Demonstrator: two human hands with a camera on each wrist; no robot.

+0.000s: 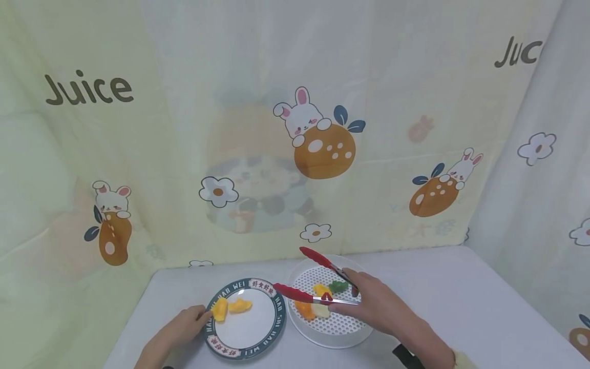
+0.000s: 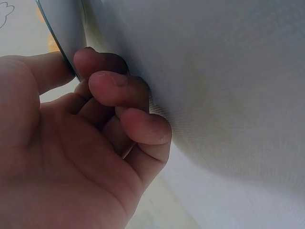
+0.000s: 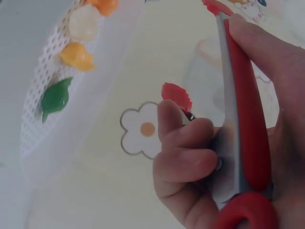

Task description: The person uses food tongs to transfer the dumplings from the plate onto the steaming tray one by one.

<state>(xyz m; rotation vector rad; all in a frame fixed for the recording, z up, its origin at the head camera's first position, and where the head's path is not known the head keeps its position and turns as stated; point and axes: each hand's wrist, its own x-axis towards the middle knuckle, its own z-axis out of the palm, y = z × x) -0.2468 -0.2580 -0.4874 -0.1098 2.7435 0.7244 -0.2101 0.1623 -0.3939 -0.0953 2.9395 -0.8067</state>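
My left hand (image 1: 186, 325) grips the left rim of a round plate (image 1: 246, 333) with a dark green lettered border. In the left wrist view the thumb lies over the edge and the curled fingers are beneath. Two yellow dumpling-like pieces (image 1: 239, 306) lie on the plate's left side. My right hand (image 1: 378, 302) holds red-tipped metal tongs (image 3: 245, 105), their arms spread apart with nothing between the tips. The tongs are over a white perforated steamer tray (image 1: 341, 325). Inside it are a green piece (image 3: 56, 98), a yellow piece (image 3: 77, 56), a white piece (image 3: 83, 23) and an orange piece (image 1: 305, 310).
Plate and tray stand side by side on a white-covered table (image 1: 438, 307). A printed curtain (image 1: 184, 128) with rabbits and flowers hangs behind the table, and another curtain panel (image 1: 530, 215) runs along the right side.
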